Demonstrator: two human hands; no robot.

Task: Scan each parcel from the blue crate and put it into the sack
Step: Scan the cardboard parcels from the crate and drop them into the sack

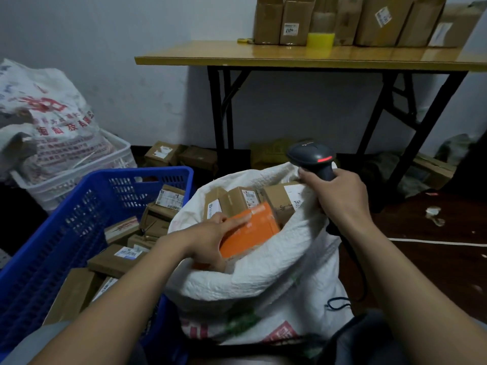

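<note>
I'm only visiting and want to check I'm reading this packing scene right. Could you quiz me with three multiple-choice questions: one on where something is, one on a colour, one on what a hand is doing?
1. Where is the orange parcel?
A. in the crate
B. on the table
C. at the mouth of the white sack

2. What colour is the light on the scanner?
A. red
B. green
C. blue

3. What is the right hand doing?
A. lying flat on the floor
B. gripping the scanner
C. hanging empty

Answers:
1 C: the left hand holds it at the sack's opening, beside the brown parcels inside.
2 A: a red strip glows on its head.
3 B: its fingers wrap the scanner's handle.
</note>
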